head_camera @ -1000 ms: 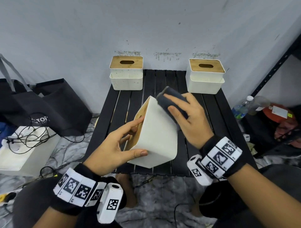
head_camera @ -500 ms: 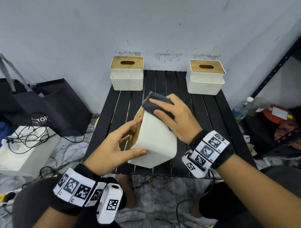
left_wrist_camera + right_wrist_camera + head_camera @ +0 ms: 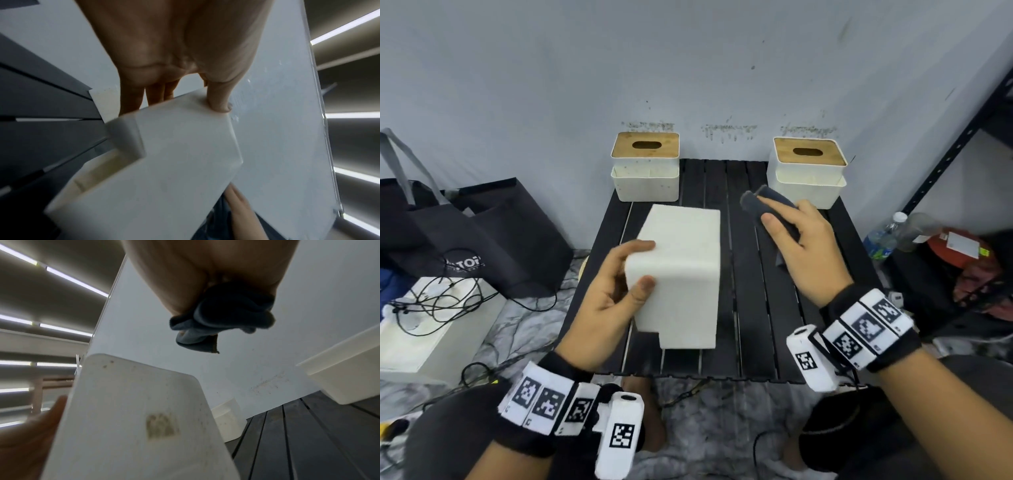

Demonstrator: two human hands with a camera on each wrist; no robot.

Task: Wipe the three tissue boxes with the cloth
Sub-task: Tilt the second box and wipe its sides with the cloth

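At the far left corner of the worktop (image 3: pixel 743 260) stands one tissue box (image 3: pixel 645 168), wooden lid up, just in front of the wall. Nearer the front edge, left of centre, the left hand (image 3: pixel 609 298) grips a second tissue box (image 3: pixel 681 277) by its near left corner, thumb on the upturned white face and fingers round the side. This held box is turned so that no wooden lid shows from the head view. To its right, apart from the box, the right hand (image 3: pixel 798 246) clutches the bunched dark cloth (image 3: pixel 763 205) above the slats. A third tissue box (image 3: pixel 808 171) stands at the far right corner.

Judgement: wiping of the held box is in hand, between strokes. The next move calls for bringing the cloth onto the upturned face while the left hand steadies the box. The right wrist view shows a brown smudge (image 3: pixel 162 426) on one face.
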